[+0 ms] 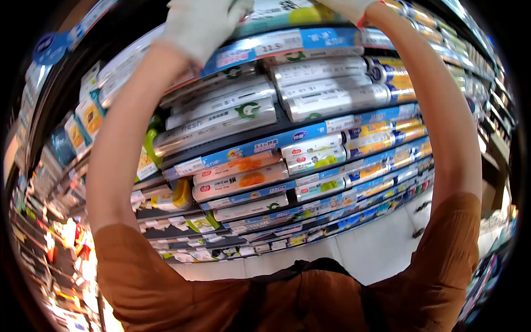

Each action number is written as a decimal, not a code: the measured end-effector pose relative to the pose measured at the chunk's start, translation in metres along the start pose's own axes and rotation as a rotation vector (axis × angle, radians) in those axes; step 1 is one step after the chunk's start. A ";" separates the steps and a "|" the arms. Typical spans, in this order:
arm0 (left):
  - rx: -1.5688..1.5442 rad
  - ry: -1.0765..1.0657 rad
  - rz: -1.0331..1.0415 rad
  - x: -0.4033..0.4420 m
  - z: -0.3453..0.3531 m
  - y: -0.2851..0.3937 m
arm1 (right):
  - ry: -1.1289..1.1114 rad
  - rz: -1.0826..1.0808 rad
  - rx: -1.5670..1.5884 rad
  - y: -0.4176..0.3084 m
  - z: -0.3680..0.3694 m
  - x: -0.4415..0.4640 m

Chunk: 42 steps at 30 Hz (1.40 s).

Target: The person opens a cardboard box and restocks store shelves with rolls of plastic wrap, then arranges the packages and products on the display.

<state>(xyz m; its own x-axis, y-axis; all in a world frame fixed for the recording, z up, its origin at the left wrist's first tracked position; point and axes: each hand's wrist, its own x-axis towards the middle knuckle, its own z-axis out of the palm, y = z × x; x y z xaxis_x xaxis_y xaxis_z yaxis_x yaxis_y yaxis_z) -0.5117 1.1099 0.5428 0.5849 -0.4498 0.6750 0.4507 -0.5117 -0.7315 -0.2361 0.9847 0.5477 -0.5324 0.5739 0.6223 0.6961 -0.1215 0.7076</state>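
Both arms reach up to a high shelf, and both hands wear white gloves. My left hand is at the top, beside a boxed roll with green fruit on it; its fingertips run to the frame's edge. At the right end of that box is my right hand, mostly cut off by the top edge, so its fingers do not show. Whether either hand grips the box cannot be made out. Just below them runs a blue price strip.
Lower shelves hold silver-white rolls, a fresh roll, orange-printed boxes and yellow-blue packs. Hanging packets are at the left. Pale floor tiles show below, with a brown carton at the right.
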 end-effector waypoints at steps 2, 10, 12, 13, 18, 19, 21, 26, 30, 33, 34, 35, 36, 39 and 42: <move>-0.245 0.088 0.177 -0.008 -0.031 0.039 | 0.220 -0.057 -0.128 -0.005 0.000 -0.018; -0.772 -0.454 -0.235 -0.075 0.043 0.102 | 0.004 0.034 -0.103 -0.058 -0.010 -0.159; -0.822 -0.578 -0.456 -0.072 0.083 0.108 | -0.070 0.148 -0.043 -0.062 0.014 -0.181; -0.842 -0.642 -0.569 -0.059 0.091 0.111 | -0.082 0.227 -0.009 -0.060 0.025 -0.188; -1.058 -0.617 -0.835 -0.036 0.132 0.123 | -0.310 0.504 0.170 -0.038 0.066 -0.191; -1.071 -0.632 -0.840 -0.038 0.138 0.124 | -0.366 0.540 0.199 -0.037 0.069 -0.188; -1.090 -0.664 -0.861 -0.051 0.149 0.123 | -0.432 0.572 0.294 -0.036 0.069 -0.182; -1.320 -0.650 -1.027 -0.021 0.090 0.133 | -0.389 0.507 0.374 -0.028 0.072 -0.181; -1.208 -0.792 -1.156 -0.019 0.082 0.132 | -0.257 0.440 0.368 -0.022 0.079 -0.188; -1.145 -0.794 -1.037 -0.026 0.080 0.133 | -0.301 0.446 0.447 -0.015 0.082 -0.186; -1.127 -0.764 -0.956 -0.029 0.079 0.135 | -0.362 0.461 0.476 -0.012 0.077 -0.180; -1.034 -0.681 -0.829 -0.035 0.080 0.136 | -0.422 0.475 0.504 -0.011 0.072 -0.175; -0.938 -0.601 -0.704 -0.043 0.082 0.138 | -0.428 0.489 0.556 -0.011 0.071 -0.172; -0.816 -0.521 -0.560 -0.052 0.081 0.140 | -0.433 0.502 0.681 -0.013 0.072 -0.166; -1.040 -0.506 -0.671 -0.058 0.086 0.133 | -0.431 0.461 0.747 -0.013 0.076 -0.169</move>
<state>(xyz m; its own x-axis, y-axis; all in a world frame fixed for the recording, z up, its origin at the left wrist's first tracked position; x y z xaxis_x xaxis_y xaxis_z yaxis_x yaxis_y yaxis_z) -0.4278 1.1307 0.3981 0.7398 0.3099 0.5971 0.1601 -0.9432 0.2912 -0.1180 0.9510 0.4079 -0.0133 0.8638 0.5037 0.9968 0.0509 -0.0610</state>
